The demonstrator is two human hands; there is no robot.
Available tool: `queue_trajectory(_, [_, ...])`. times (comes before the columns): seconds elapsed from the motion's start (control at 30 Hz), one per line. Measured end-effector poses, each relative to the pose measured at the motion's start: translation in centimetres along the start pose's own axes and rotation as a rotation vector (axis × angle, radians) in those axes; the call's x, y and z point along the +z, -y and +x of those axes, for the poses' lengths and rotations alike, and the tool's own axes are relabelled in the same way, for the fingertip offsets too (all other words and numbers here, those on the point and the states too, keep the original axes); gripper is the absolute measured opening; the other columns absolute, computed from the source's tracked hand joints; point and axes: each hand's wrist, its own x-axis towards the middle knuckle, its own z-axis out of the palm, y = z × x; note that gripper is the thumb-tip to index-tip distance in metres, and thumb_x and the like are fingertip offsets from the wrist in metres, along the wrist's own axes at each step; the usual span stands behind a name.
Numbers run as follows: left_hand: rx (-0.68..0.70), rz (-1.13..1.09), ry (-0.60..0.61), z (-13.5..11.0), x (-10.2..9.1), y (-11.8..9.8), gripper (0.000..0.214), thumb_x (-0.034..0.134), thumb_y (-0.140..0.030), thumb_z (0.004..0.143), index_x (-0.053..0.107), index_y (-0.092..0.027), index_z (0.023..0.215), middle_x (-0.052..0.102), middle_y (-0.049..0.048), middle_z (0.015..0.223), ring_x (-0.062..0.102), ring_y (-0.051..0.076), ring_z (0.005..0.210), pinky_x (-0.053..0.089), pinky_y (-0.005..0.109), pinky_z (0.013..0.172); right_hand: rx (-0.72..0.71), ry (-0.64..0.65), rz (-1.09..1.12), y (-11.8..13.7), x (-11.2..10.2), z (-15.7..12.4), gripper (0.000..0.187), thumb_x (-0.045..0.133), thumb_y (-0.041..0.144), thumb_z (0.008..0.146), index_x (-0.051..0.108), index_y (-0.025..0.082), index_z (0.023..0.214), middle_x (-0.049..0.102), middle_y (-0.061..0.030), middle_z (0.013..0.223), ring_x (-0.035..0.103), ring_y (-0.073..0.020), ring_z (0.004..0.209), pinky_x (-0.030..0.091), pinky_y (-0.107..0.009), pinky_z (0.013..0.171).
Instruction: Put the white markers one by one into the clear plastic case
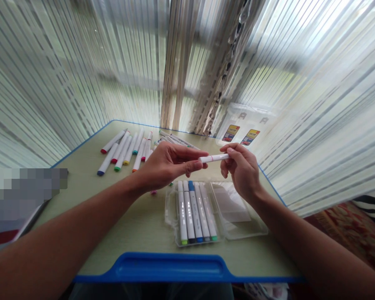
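Note:
A white marker (215,158) with a thin pinkish ring is held level above the desk between my two hands. My left hand (168,164) has thumb and fingers closed about its left end. On the other end, the thumb and fingers of my right hand (242,166) pinch the barrel. Below them lies an open clear plastic case (171,214), with several markers (196,212) side by side in its left half. Their visible ends are lime, dark, blue, grey and green. The case's right half (243,231) holds a pale sheet.
Loose white markers (122,152) with coloured ends lie at the back left of the desk (100,225); more lie partly behind my left hand. A clear case with yellow labels (231,132) stands at the back right. Stringy curtains (128,62) hang beyond the blue edge.

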Motion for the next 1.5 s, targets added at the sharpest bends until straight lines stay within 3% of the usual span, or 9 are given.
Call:
queue_trajectory(0.33, [-0.057, -0.046, -0.014, 0.0, -0.5, 0.7, 0.022, 0.080, -0.032, 0.083, 0.083, -0.016, 0.097, 0.078, 0.0101, 0.082, 0.059, 0.009, 0.060, 0.051, 0.023, 0.059, -0.077, 0.014, -0.069, 0.2, 0.1, -0.4, 0.013, 0.061, 0.030, 0.086, 0.065, 0.019, 0.082, 0.042, 0.0080, 0.054, 0.043, -0.0072, 0.037, 0.033, -0.020, 0.032])
queue_trajectory(0.77, [-0.050, -0.062, -0.001, 0.1, -0.4, 0.6, 0.027, 0.087, -0.023, 0.075, 0.082, -0.020, 0.101, 0.079, 0.0075, 0.084, 0.062, 0.009, 0.065, 0.050, 0.021, 0.060, -0.081, 0.014, -0.106, 0.2, 0.1, -0.3, 0.016, 0.062, 0.033, 0.088, 0.064, 0.018, 0.083, 0.043, 0.0086, 0.052, 0.043, -0.0070, 0.035, 0.031, -0.021, 0.033])
queue_trajectory(1.17, [-0.088, 0.102, -0.249, 0.6, -0.7, 1.0, 0.025, 0.080, -0.028, 0.078, 0.082, -0.012, 0.097, 0.077, 0.0103, 0.086, 0.061, 0.012, 0.066, 0.048, 0.026, 0.061, -0.159, 0.035, -0.255, 0.5, 0.2, -0.8, 0.021, 0.064, 0.038, 0.092, 0.067, 0.018, 0.087, 0.048, 0.0072, 0.048, 0.043, -0.0076, 0.037, 0.029, -0.021, 0.036])
queue_trajectory(1.5, [-0.093, 0.238, -0.251, 0.4, -0.4, 0.5, 0.028, 0.086, -0.034, 0.072, 0.072, -0.011, 0.081, 0.069, 0.0035, 0.072, 0.058, 0.010, 0.060, 0.046, 0.024, 0.056, -0.232, 0.121, -0.393, 0.6, 0.3, -1.2, 0.024, 0.072, 0.040, 0.089, 0.072, 0.017, 0.084, 0.053, 0.0049, 0.051, 0.047, -0.0078, 0.040, 0.034, -0.021, 0.037])
